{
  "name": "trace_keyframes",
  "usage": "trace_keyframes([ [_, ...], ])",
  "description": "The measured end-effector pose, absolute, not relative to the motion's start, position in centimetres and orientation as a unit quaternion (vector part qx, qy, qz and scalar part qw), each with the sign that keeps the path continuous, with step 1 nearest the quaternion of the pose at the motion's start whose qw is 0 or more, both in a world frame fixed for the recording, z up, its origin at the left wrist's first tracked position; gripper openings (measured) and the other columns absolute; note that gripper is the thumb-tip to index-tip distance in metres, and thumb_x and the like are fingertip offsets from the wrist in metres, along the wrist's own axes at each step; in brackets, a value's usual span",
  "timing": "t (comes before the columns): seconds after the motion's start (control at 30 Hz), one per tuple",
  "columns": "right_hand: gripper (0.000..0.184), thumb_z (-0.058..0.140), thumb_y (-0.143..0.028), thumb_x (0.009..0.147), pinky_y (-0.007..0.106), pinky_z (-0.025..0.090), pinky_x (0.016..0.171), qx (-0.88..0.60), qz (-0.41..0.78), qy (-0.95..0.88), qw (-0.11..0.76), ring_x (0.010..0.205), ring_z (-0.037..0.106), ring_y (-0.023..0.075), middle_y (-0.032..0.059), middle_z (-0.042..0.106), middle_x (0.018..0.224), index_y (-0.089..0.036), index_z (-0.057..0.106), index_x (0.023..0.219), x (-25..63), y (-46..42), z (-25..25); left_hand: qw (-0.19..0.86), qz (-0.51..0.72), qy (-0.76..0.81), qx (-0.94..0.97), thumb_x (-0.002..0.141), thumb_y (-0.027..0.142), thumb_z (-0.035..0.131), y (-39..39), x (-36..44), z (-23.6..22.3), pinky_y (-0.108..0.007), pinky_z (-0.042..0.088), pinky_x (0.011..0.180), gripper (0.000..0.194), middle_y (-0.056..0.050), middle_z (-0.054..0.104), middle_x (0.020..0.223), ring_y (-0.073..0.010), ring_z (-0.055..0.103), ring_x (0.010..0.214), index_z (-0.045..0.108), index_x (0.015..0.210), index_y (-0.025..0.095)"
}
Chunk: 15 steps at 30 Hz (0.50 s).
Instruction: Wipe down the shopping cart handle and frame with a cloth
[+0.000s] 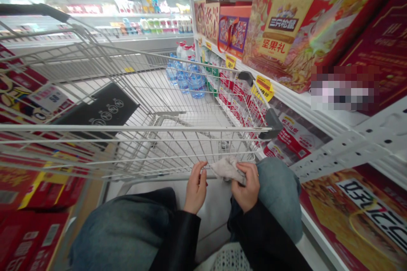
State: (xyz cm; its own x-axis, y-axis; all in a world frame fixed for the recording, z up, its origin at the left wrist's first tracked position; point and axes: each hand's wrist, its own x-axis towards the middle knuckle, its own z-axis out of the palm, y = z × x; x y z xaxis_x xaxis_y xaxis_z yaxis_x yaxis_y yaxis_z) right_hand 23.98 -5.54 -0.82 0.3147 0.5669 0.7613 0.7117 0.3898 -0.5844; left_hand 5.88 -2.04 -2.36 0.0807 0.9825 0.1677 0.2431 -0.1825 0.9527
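Observation:
My right hand is closed on a crumpled, greyish-white cloth, which bunches out to the left of the fingers against the lower wires of a shopping cart. To the left of the cloth is my left hand, its thumb and fingers curled together at a thin wire low on the cart's side. Part of that grip is hidden behind the hand. The cart stands side-on just in front of my bent knees, and its wire basket holds no goods that I can see.
A shelf on the right holds boxed nut gifts, with packs of bottles below and another box lower down. Red boxes are stacked at left. Bottled water stands on the floor near a lit cooler.

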Motion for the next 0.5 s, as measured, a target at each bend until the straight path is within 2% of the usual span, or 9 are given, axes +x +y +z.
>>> trace_keyframes([
  [0.23,0.034,0.056,-0.003,0.077,0.043,0.055,0.084,-0.565,-0.015,-0.618,0.546,0.094,0.064,0.0250,0.0052,0.067,0.097,-0.022,0.062,0.104,23.79,-5.66,-0.85,0.396,0.468,0.499,0.612,0.103,0.052,0.048,-1.94,5.42,-2.51,-0.026,0.053,0.061,0.043,-0.012,0.059,0.129,-0.0092,0.056,0.068,0.064,0.128,0.021],
  [0.43,0.034,0.059,-0.003,0.081,0.044,0.056,0.086,-0.525,-0.080,-0.568,0.629,0.098,0.065,0.0250,0.0060,0.066,0.101,-0.023,0.064,0.108,23.80,-5.91,-0.15,0.387,0.471,0.505,0.611,0.103,0.052,0.047,-2.00,4.94,-2.48,-0.025,0.054,0.061,0.043,-0.012,0.059,0.127,-0.0087,0.055,0.066,0.065,0.126,0.020],
  [0.5,0.035,0.058,-0.002,0.080,0.044,0.055,0.087,-0.536,-0.069,-0.565,0.624,0.099,0.065,0.0255,0.0062,0.066,0.102,-0.024,0.063,0.108,23.81,-5.87,-0.21,0.384,0.471,0.508,0.611,0.102,0.052,0.048,-2.00,4.85,-2.43,-0.026,0.054,0.061,0.043,-0.012,0.059,0.126,-0.0083,0.055,0.065,0.065,0.125,0.020],
])
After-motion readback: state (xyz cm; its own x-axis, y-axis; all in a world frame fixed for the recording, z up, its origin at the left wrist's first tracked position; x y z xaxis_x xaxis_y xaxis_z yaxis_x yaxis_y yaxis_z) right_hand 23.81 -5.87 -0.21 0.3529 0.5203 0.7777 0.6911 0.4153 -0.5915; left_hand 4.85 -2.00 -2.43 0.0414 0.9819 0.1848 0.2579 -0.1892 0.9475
